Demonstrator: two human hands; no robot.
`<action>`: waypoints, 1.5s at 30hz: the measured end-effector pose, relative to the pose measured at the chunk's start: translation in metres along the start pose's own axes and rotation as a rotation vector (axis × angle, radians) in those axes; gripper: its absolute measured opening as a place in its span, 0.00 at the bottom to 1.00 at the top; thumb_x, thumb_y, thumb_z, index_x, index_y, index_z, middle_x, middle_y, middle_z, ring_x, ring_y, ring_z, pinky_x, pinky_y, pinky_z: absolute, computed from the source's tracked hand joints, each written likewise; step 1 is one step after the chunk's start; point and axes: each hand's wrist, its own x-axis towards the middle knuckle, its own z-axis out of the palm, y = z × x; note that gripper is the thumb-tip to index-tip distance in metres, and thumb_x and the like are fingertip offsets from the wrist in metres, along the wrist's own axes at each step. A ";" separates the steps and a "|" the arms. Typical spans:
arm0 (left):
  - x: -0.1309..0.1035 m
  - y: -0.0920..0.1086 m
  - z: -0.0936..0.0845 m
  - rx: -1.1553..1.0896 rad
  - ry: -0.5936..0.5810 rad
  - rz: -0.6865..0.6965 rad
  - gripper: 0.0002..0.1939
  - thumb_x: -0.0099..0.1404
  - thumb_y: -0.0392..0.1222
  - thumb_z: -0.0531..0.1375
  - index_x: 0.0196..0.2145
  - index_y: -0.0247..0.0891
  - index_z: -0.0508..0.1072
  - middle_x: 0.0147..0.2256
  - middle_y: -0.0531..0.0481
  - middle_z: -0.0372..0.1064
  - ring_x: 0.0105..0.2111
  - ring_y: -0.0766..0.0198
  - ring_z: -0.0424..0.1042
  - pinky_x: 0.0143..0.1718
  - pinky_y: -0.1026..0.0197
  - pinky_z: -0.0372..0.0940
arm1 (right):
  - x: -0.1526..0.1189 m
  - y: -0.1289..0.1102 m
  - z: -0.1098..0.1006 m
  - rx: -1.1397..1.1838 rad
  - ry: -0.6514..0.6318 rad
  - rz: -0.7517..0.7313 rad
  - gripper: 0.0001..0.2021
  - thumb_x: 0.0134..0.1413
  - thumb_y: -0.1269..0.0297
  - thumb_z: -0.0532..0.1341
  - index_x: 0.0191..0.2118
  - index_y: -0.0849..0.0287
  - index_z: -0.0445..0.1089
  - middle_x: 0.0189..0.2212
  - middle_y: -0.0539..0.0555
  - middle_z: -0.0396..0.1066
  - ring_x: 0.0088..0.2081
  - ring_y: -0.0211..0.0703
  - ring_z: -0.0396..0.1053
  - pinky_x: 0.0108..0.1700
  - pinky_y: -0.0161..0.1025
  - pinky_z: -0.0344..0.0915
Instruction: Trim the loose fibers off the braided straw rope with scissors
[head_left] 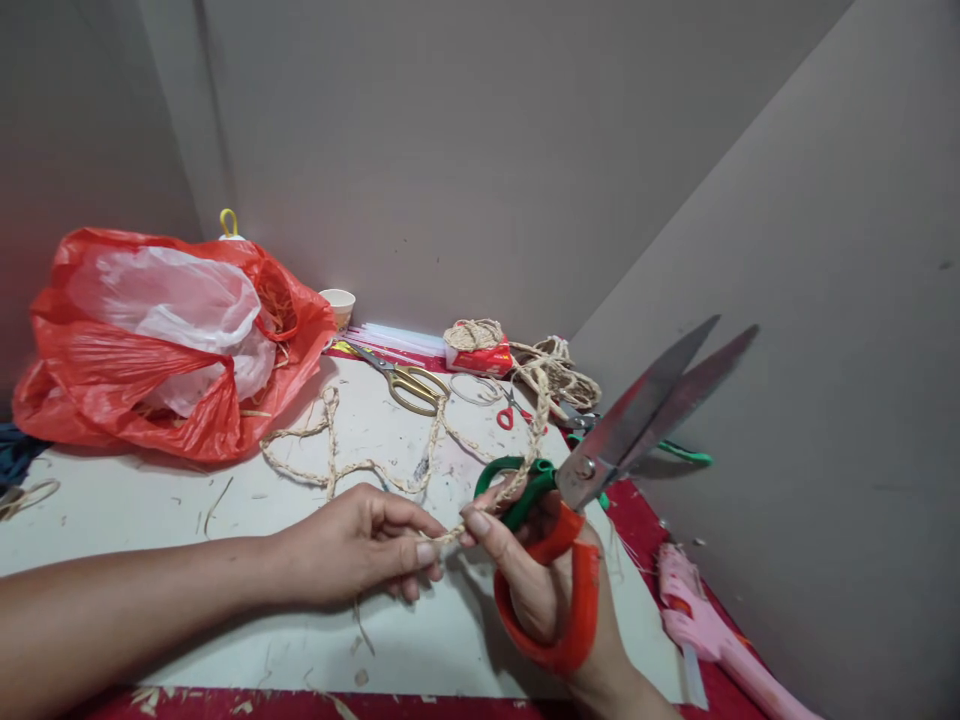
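The bag (142, 360) is glossy plastic (crinkled, too).

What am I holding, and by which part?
Your left hand pinches a stretch of braided cord between thumb and fingers. Your right hand pinches the cord just beside it, and holds the large scissors by the orange handle loop.

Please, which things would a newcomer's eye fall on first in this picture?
Probably the large scissors, orange and green at the handles, blades parted, in the right hand. Next, the crumpled red plastic bag at left, then the braided cord pinched by both hands.
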 end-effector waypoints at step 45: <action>0.013 0.009 -0.061 -0.395 0.365 0.248 0.15 0.50 0.43 0.69 0.30 0.30 0.72 0.27 0.46 0.73 0.21 0.71 0.72 0.21 0.72 0.65 | 0.030 0.057 -0.029 -0.899 -0.149 -0.382 0.16 0.49 0.46 0.57 0.31 0.54 0.65 0.22 0.50 0.70 0.22 0.42 0.68 0.24 0.35 0.63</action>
